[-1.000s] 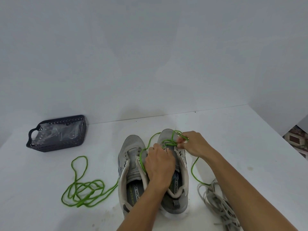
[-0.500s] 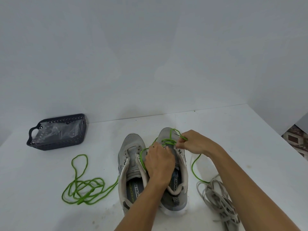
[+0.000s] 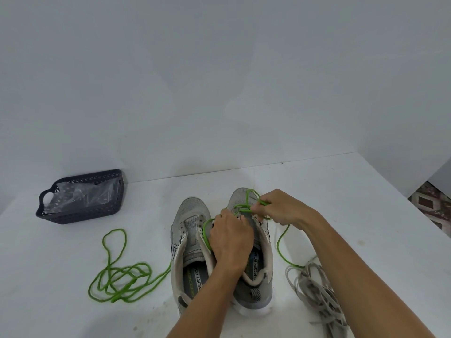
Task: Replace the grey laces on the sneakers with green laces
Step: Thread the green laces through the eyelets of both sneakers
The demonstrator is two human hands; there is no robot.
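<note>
The flat grey laces lie pulled out in a heap beside the right grey mesh sneaker. Further on, both hands, left and right, pinch its thin green lace, threading low eyelets. The left grey sneaker stays unlaced, and its loose green lace is coiled on the white table.

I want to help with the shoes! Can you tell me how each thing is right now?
Right sneaker: upright, green lace partly threaded near the toe.
Left sneaker: upright, no lace in its eyelets.
Green lace in work: pinched by both hands.
Spare green lace: loose pile on the table.
Grey laces: taken out, heaped on the table.
Basket: holds clear plastic.
Left hand: grips the lace.
Right hand: pinches the lace.
</note>
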